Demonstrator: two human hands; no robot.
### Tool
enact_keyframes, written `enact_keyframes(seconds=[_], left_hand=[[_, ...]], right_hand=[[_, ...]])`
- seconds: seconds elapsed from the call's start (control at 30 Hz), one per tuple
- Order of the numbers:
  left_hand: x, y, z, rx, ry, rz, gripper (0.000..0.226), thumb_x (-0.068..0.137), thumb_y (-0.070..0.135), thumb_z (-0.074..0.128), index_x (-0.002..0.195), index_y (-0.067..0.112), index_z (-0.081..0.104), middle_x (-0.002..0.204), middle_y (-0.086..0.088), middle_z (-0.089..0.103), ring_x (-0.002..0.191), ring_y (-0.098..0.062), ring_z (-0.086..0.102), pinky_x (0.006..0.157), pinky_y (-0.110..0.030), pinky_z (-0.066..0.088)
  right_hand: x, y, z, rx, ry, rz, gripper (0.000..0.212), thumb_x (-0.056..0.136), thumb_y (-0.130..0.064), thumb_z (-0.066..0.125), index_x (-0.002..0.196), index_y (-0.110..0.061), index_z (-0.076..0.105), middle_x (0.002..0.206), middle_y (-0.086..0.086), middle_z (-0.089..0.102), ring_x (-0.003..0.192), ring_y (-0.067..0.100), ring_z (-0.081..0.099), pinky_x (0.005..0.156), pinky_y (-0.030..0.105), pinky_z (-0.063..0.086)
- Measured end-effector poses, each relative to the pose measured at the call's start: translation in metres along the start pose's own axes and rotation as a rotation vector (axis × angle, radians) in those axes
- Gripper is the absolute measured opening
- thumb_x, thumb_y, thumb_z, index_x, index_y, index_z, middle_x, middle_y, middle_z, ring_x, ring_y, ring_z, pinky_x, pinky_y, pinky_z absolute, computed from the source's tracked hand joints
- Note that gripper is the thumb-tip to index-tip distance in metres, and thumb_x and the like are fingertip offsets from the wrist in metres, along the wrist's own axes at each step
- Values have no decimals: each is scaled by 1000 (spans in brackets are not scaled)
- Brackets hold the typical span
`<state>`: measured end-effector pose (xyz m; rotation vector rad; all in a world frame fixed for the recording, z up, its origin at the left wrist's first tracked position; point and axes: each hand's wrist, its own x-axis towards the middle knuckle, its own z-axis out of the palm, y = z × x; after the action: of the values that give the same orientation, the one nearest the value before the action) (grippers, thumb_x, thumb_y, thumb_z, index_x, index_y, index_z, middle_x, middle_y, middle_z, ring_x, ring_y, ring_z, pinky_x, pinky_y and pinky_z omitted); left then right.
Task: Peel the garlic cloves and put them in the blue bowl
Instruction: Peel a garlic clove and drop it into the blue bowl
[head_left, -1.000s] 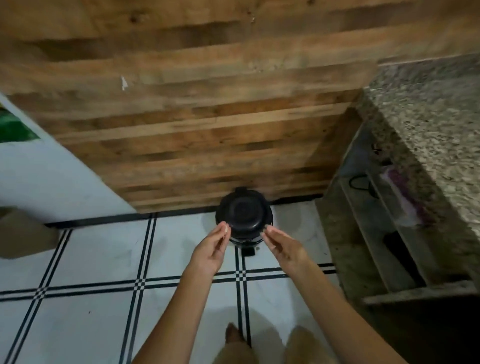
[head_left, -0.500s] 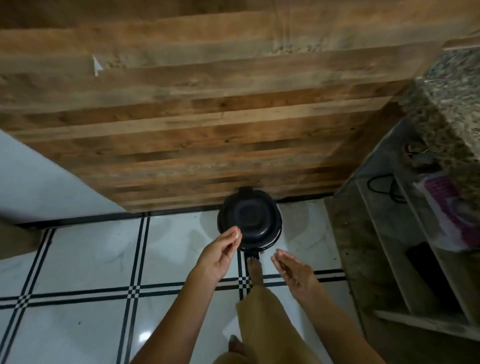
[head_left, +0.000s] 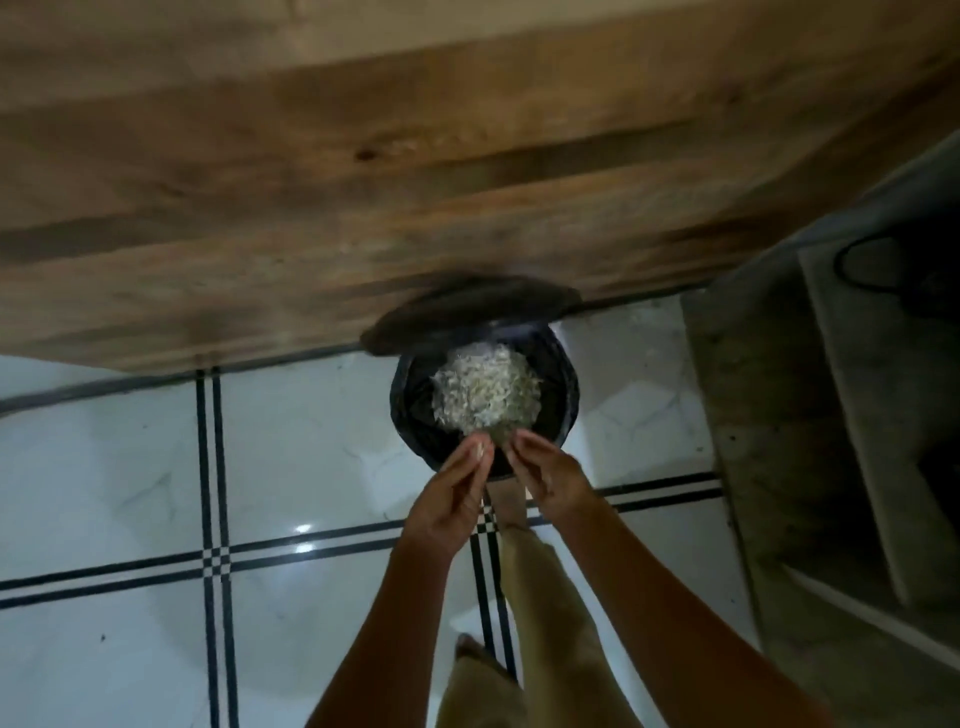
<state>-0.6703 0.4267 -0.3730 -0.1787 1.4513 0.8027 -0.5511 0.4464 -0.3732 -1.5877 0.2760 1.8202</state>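
Over the open black bin (head_left: 563, 395) heaped with pale papery garlic skins (head_left: 485, 389), the left hand (head_left: 449, 506) pinched a pale scrap, the right hand (head_left: 550, 475) loose, fingers relaxed.

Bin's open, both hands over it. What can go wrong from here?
1. The hands hover at the near rim of the bin; dropped scraps may land on the floor.
2. The lid looks held up by a foot at the bin's base; easing off could drop it on the hands.
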Motion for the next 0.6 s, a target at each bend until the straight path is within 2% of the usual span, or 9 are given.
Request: enact_keyframes(seconds=[0.07,0.13,0.23,0.3,0.33,0.37,0.43,0.53,0.6], left_hand=[[30,1,8,38,32,22,28,94,2,47,120,5,57,108,-9,67,103,-17,63,77,-9,49],[56,0,14,177,133,62,32,98,4,44,129,3,51,132,-14,55,116,-14,51,79,-7,44],[78,14,27,334,262,55,33,99,9,41,131,6,49,136,-13,52,124,-21,50,73,-13,45],[77,20,36,385,479,128,30,94,23,56,120,9,58,123,-8,61,116,-23,55,85,-21,44],[75,22,35,387,491,145,32,89,23,63,116,5,60,118,-9,62,113,-25,57,91,-26,44],[74,23,37,432,470,154,32,87,18,67,113,1,61,114,-12,63,111,-28,58,94,-31,44],[73,27,36,408,374,209,25,87,3,61,111,-5,60,117,-20,63,113,-35,57,96,-38,45],[76,26,36,402,213,190,28,90,-5,49,112,2,65,126,-20,59,118,-35,55,101,-40,45],[64,20,29,463,177,214,39,89,-11,45,96,14,74,127,-18,59,115,-35,55,100,-41,46]], right_hand=[[27,-4,12,-86,-29,6,27,98,-4,38,122,-6,51,122,12,57,113,21,57,89,27,46],[46,-10,23,-224,-20,11,33,99,-9,36,130,-14,47,139,9,46,130,23,41,97,31,35],[58,-21,30,-272,74,-46,32,94,0,43,125,3,52,129,21,52,122,33,49,83,29,45],[61,-24,31,-250,101,-99,20,87,5,53,105,5,63,113,24,59,99,32,59,72,30,49],[65,-23,29,-276,119,-135,10,83,4,61,90,1,67,106,25,61,89,31,61,73,35,51],[66,-23,28,-327,142,-176,3,79,0,67,81,-2,67,103,25,64,87,33,63,79,39,52],[67,-23,27,-477,158,-190,17,84,-9,66,98,-1,68,110,18,64,103,33,60,87,30,48],[61,-24,22,-520,87,-187,28,92,-1,50,118,0,60,124,13,58,116,29,53,81,24,43],[45,-20,14,-466,52,-159,23,94,-1,46,113,-1,60,112,10,60,115,29,52,66,17,43]])
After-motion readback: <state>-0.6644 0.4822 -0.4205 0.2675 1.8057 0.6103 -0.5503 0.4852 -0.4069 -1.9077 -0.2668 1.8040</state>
